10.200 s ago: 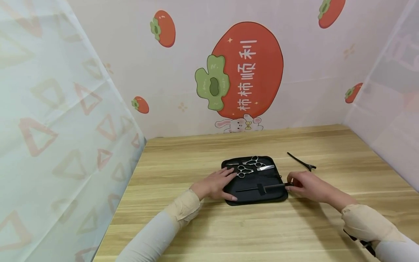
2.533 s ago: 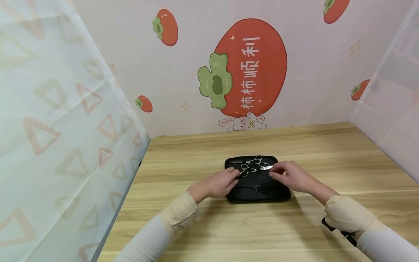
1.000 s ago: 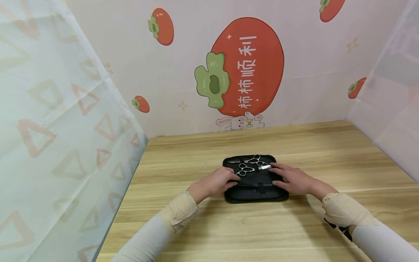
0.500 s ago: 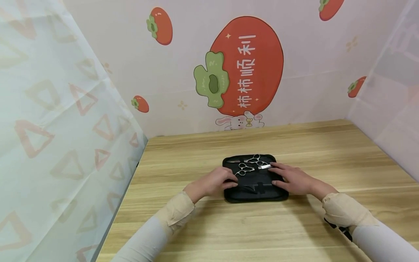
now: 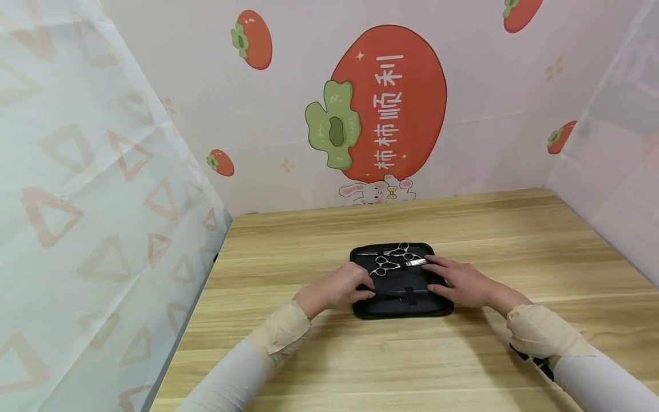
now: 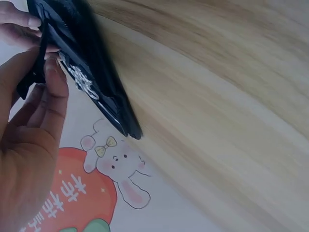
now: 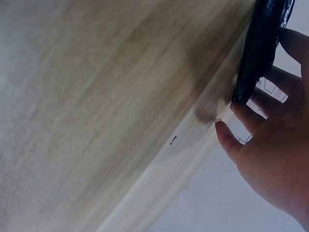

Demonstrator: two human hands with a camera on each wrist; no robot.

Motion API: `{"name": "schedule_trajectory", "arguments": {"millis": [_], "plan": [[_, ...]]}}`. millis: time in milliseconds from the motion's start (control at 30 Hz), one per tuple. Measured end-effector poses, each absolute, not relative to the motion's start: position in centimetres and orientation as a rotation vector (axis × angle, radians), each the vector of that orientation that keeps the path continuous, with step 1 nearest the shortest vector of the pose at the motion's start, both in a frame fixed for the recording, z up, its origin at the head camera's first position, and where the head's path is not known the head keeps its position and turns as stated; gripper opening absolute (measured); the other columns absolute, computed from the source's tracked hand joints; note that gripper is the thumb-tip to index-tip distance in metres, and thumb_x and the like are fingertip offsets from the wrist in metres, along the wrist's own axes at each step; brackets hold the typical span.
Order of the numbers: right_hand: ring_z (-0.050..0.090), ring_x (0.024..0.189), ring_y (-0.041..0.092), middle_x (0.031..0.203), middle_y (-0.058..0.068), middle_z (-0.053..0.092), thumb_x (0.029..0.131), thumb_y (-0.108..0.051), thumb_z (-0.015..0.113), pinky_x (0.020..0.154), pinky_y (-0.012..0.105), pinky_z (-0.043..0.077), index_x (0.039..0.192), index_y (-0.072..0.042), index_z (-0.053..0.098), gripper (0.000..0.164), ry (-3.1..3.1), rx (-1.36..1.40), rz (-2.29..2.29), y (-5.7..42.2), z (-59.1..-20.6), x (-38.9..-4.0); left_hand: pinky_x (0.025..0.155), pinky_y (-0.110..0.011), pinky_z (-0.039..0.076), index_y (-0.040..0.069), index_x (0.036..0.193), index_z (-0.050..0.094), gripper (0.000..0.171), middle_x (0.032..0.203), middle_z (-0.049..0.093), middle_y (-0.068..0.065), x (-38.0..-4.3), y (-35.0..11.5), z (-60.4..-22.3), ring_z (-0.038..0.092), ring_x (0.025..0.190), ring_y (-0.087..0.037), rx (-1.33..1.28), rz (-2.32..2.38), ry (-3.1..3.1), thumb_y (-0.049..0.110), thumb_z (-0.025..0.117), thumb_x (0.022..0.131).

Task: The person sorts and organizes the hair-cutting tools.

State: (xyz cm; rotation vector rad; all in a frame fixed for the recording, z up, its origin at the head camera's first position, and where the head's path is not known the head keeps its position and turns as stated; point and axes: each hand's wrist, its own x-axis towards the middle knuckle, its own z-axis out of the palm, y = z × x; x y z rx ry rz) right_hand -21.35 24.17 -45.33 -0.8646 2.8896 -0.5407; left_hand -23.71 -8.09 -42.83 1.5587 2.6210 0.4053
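Note:
A black zip case (image 5: pixel 432 309) lies unfolded on the wooden table. Two silver scissors sit in its upper part, one pair (image 5: pixel 381 266) nearer me and another pair (image 5: pixel 403 250) behind. My left hand (image 5: pixel 342 287) is at the case's left side, pinching a black hair clip (image 6: pixel 33 79) between thumb and fingers by its wide end. The clip's slim length runs right across the case toward a small black strap (image 5: pixel 410 296). My right hand (image 5: pixel 460 281) rests with spread fingers on the case's right edge; the right wrist view shows its fingertips (image 7: pixel 241 108) against that edge.
The wooden table (image 5: pixel 288 246) extends around the case on all sides. A printed back wall (image 5: pixel 278 120) with persimmon drawings stands behind it, and pale sheets (image 5: pixel 98 229) close off the left and right sides.
The hair clip lay on the table at the right ten seconds ago; now the left hand pinches it over the case. Over the last second the left hand shifted slightly; the right hand stayed put.

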Motion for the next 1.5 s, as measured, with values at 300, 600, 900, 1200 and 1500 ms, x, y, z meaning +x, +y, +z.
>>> {"name": "schedule_trajectory", "arguments": {"millis": [300,600,900,1200,1500], "plan": [[0.046,0.136,0.051,0.156,0.026,0.041,0.103,-0.036,0.060,0.099,0.072,0.039,0.147,-0.003,0.054,0.056,2.921,-0.946,-0.539,24.3,-45.8,-21.6,0.081,-0.015,0.052,0.009,0.099,0.081,0.011,0.096,0.075,0.000,-23.4,-6.8,-43.2,0.068,0.089,-0.006,1.514,0.384,2.642,0.015,0.071,0.098],[0.045,0.138,0.048,0.157,0.025,0.040,0.103,-0.033,0.061,0.101,0.071,0.038,0.148,-0.003,0.053,0.054,2.914,-0.901,-0.508,23.9,-44.9,-21.1,0.081,-0.014,0.051,0.010,0.101,0.081,0.012,0.099,0.076,0.000,-23.5,-6.3,-43.7,0.068,0.091,-0.005,1.485,0.447,2.647,0.017,0.071,0.099],[0.043,0.137,0.054,0.161,0.028,0.031,0.103,-0.040,0.059,0.104,0.068,0.039,0.152,-0.004,0.049,0.061,2.864,-0.900,-0.549,23.8,-45.4,-21.2,0.077,-0.015,0.051,0.014,0.096,0.080,0.009,0.091,0.074,0.006,-23.3,-5.3,-44.0,0.065,0.084,-0.001,1.509,0.417,2.683,0.019,0.072,0.098],[0.044,0.136,0.054,0.160,0.030,0.032,0.103,-0.038,0.061,0.104,0.066,0.041,0.150,-0.003,0.051,0.060,2.842,-0.893,-0.562,23.5,-45.0,-21.2,0.075,-0.015,0.050,0.015,0.098,0.080,0.010,0.088,0.068,0.006,-23.3,-4.1,-44.6,0.062,0.082,-0.001,1.552,0.371,2.701,0.021,0.073,0.097],[0.037,0.142,0.052,0.163,0.027,0.028,0.105,-0.042,0.056,0.109,0.066,0.036,0.153,-0.005,0.048,0.061,2.804,-0.842,-0.542,23.8,-45.3,-21.3,0.069,-0.015,0.046,0.015,0.095,0.076,0.009,0.089,0.063,0.006,-23.1,-5.3,-44.6,0.055,0.078,-0.003,1.428,0.366,2.722,0.024,0.077,0.095]]}}
